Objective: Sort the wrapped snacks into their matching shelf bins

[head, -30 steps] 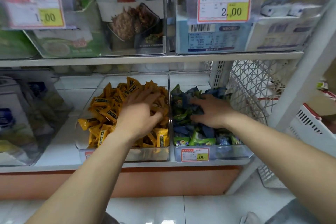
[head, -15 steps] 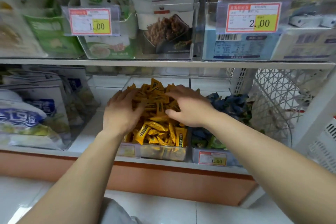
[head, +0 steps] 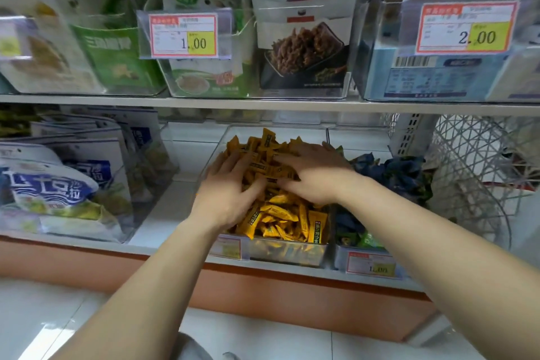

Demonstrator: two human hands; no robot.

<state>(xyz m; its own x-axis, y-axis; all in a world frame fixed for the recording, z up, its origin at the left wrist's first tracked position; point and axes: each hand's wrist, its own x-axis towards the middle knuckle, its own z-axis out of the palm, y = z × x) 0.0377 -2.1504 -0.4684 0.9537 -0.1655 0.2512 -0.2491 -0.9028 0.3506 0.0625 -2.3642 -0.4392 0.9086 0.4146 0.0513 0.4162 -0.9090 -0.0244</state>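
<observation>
A clear bin (head: 289,254) on the lower shelf is heaped with yellow wrapped snacks (head: 280,219). Both hands lie on top of that heap. My left hand (head: 225,193) rests palm down on its left side, fingers spread among the wrappers. My right hand (head: 315,175) lies flat over the right side, fingers pointing left and nearly meeting the left hand. I cannot tell whether either hand holds a wrapper. To the right stands a second clear bin (head: 362,264) of blue and green wrapped snacks (head: 391,172).
Large blue-and-white bags (head: 52,187) fill a clear bin at lower left. The upper shelf (head: 263,102) carries bins of pouches with price tags (head: 184,35). A white wire basket (head: 479,172) stands at the right. Pale floor tiles lie below.
My right hand left the blue and green bin and moved left onto the yellow heap. The left hand shifted to the heap's left side. The view swung left.
</observation>
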